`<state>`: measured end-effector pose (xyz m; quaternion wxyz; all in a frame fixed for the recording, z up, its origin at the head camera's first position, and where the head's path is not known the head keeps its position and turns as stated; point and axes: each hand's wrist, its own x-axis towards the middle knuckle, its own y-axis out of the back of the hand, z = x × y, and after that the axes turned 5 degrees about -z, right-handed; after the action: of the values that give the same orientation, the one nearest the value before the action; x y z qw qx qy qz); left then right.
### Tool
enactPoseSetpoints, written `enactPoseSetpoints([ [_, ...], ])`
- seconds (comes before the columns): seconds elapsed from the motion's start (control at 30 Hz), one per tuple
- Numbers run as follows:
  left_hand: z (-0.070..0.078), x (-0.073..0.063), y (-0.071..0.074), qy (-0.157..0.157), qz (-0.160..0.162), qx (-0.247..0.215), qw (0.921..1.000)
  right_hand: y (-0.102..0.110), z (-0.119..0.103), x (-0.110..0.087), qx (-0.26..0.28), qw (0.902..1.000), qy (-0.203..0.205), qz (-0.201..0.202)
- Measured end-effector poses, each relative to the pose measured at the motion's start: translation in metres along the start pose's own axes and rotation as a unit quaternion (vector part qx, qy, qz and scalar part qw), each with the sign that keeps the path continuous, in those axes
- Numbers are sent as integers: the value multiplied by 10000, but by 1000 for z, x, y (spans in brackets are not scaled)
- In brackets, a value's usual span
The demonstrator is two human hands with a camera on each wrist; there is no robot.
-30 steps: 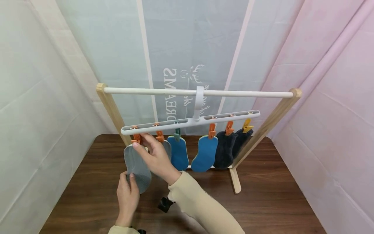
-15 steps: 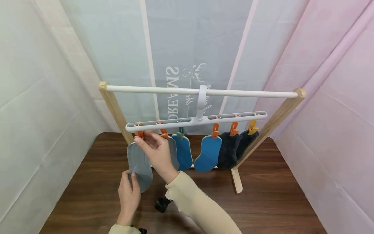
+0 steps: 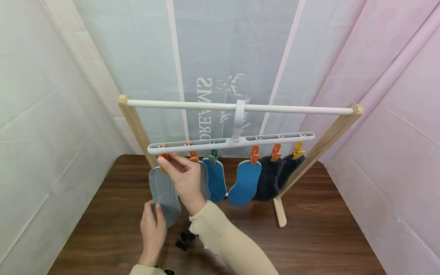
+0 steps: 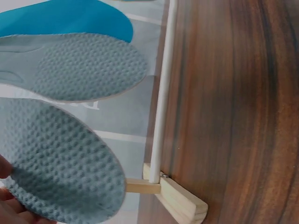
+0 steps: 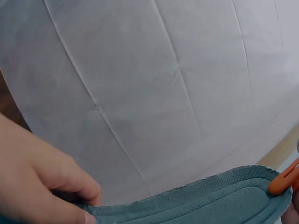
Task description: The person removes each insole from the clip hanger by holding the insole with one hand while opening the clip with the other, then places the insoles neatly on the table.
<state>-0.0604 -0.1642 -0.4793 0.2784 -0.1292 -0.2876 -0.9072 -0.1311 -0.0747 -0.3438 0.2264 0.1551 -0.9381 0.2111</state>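
My left hand (image 3: 153, 233) pinches a grey insole (image 3: 165, 191) by its lower left edge, thumb on the front. The dimpled heel of this insole (image 4: 70, 158) fills the lower left of the left wrist view. At the insole's top, my right hand (image 3: 187, 179) grips an orange clip (image 3: 164, 168) hung from the left end of a white hanger (image 3: 192, 147). In the right wrist view the orange clip's tip (image 5: 279, 183) lies over the insole's end. A second grey insole (image 4: 93, 67) hangs just behind my right hand, under another orange clip (image 3: 193, 156).
Two blue insoles (image 3: 245, 183) and two dark fuzzy insoles (image 3: 268, 177) hang from clips farther right. The hanger hooks over the white bar (image 3: 292, 109) of a wooden rack (image 3: 134, 126). Below is a brown wood table (image 3: 316, 236); pale cloth walls surround it.
The orange clip's tip has come down over the insole's top edge. My right forearm has shifted slightly left. My left hand keeps its hold on the insole.
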Motion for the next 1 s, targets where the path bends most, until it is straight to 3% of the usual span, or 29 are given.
enactPoseSetpoints([
  [0.17, -1, -4, -3, -108, 176, 18, 9998, -2, 0, 2, -88, 9995, 196, 214],
  [0.4, -5, -11, -5, -433, 110, -10, 9990, -2, -2, 4, 150, 9989, 186, 412],
  [0.8, -12, -22, -6, -437, 150, -138, 9988, 0, -2, 6, 310, 9986, 119, 403],
  [1.0, -15, -25, -5, -433, 239, -69, 9988, 0, -4, 7, 121, 9994, 7, 314],
])
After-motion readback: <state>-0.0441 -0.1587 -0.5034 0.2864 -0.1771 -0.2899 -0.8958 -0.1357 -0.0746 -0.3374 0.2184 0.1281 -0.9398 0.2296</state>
